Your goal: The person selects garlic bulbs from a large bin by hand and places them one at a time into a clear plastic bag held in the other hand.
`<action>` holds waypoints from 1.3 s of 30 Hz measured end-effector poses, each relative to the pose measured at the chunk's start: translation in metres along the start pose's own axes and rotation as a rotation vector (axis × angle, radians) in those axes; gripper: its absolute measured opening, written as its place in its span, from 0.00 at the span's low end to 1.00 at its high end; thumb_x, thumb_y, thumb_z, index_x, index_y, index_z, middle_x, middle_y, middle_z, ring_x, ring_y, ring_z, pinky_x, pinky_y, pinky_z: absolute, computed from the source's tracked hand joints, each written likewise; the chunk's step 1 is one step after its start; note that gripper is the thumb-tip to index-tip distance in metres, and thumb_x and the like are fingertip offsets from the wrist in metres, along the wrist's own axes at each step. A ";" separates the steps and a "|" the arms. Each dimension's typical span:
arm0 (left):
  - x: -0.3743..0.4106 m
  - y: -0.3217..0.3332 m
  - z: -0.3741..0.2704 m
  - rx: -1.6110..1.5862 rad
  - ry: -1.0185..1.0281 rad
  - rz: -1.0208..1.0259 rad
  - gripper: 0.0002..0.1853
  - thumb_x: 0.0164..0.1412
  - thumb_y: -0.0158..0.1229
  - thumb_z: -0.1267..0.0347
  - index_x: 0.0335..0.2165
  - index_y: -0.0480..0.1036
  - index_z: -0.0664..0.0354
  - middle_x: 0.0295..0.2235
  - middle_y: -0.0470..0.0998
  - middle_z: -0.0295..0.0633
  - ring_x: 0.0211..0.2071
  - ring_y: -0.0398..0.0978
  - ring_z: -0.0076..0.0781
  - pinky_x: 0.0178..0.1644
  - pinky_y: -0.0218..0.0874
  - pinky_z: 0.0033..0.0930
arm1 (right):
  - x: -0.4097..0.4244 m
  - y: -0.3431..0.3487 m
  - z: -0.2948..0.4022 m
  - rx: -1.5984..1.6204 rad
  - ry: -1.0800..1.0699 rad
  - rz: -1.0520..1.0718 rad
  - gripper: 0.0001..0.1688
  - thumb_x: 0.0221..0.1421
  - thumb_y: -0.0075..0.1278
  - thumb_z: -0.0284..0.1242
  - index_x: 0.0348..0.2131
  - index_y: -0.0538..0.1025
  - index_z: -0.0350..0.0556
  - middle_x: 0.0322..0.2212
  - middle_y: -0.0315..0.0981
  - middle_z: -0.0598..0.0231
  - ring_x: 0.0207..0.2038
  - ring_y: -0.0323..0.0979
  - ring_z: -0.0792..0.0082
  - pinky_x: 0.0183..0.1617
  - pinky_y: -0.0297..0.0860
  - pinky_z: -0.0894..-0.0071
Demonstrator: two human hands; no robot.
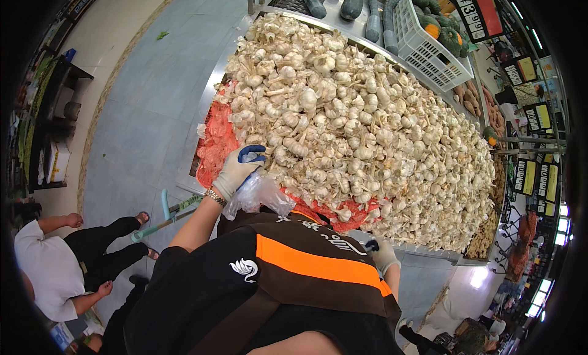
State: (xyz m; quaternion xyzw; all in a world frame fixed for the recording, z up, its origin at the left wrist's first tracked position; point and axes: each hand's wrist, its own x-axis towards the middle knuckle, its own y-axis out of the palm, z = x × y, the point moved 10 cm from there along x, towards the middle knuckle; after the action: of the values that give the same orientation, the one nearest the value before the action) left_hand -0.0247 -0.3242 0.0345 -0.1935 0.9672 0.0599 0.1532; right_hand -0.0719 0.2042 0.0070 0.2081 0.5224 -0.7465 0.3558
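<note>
A big heap of garlic bulbs (pixel 340 125) covers the metal display stand before me. My left hand (pixel 241 169), in a white glove with blue-coated fingers and a watch at the wrist, grips a clear plastic bag (pixel 257 194) at the heap's near left corner. Red mesh netting (pixel 216 139) lies under the garlic along the left edge, and more red mesh (pixel 356 215) shows at the near edge. My right hand (pixel 383 255), gloved too, is low beside my apron near the stand's front edge; its fingers are partly hidden, and whether it holds anything cannot be told.
Winter melons (pixel 353 4) and a white plastic crate (pixel 429 56) of green pumpkins stand beyond the garlic. Price signs (pixel 477 15) hang at the right. A green-handled cart (pixel 161 222) is left of my arm. Other people (pixel 50 268) stand at the lower left.
</note>
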 end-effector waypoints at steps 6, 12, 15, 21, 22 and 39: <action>0.016 0.013 -0.010 0.154 0.102 -0.025 0.20 0.52 0.66 0.71 0.45 0.75 0.63 0.41 0.79 0.39 0.39 0.75 0.22 0.47 0.67 0.25 | 0.010 -0.059 0.119 0.298 -0.021 -0.172 0.20 0.49 0.56 0.29 0.43 0.76 0.42 0.35 0.79 0.53 0.38 0.77 0.59 0.43 0.70 0.63; 0.009 0.010 -0.024 0.144 0.113 -0.040 0.21 0.52 0.66 0.72 0.46 0.74 0.64 0.40 0.79 0.39 0.40 0.75 0.23 0.48 0.66 0.25 | 0.088 -0.097 0.336 0.157 -0.526 -0.303 0.40 0.48 0.62 0.36 0.58 0.66 0.53 0.46 0.71 0.54 0.38 0.75 0.59 0.49 0.69 0.60; -0.006 -0.014 -0.029 0.034 0.103 -0.064 0.21 0.52 0.65 0.74 0.46 0.75 0.63 0.40 0.80 0.37 0.40 0.75 0.21 0.48 0.66 0.25 | 0.137 -0.083 0.394 -0.238 -0.604 -0.408 0.43 0.50 0.59 0.43 0.61 0.61 0.57 0.49 0.67 0.45 0.46 0.73 0.50 0.53 0.67 0.55; -0.051 -0.085 -0.008 -0.054 0.061 -0.271 0.18 0.51 0.64 0.78 0.43 0.76 0.66 0.37 0.80 0.37 0.41 0.75 0.20 0.46 0.67 0.23 | 0.181 -0.057 0.426 -0.517 -0.475 -0.341 0.36 0.51 0.58 0.37 0.56 0.64 0.51 0.52 0.66 0.44 0.47 0.73 0.50 0.49 0.70 0.56; -0.056 -0.089 -0.004 -0.138 0.065 -0.287 0.18 0.51 0.64 0.78 0.43 0.76 0.66 0.38 0.80 0.37 0.41 0.75 0.20 0.46 0.67 0.23 | 0.186 -0.056 0.421 -0.504 -0.470 -0.325 0.36 0.50 0.58 0.37 0.56 0.64 0.51 0.52 0.66 0.45 0.47 0.73 0.50 0.50 0.70 0.56; -0.005 -0.037 -0.017 0.189 0.053 -0.063 0.17 0.53 0.63 0.76 0.44 0.76 0.66 0.38 0.80 0.36 0.38 0.75 0.19 0.44 0.67 0.24 | 0.080 -0.074 0.133 0.881 -0.193 0.021 0.18 0.42 0.53 0.19 0.38 0.75 0.37 0.28 0.74 0.66 0.30 0.72 0.74 0.34 0.70 0.73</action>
State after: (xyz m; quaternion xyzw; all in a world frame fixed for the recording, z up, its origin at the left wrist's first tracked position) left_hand -0.0102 -0.3590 0.0500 -0.2101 0.9657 -0.0416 0.1468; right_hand -0.1720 0.0706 0.0475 0.2741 0.1172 -0.9100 0.2880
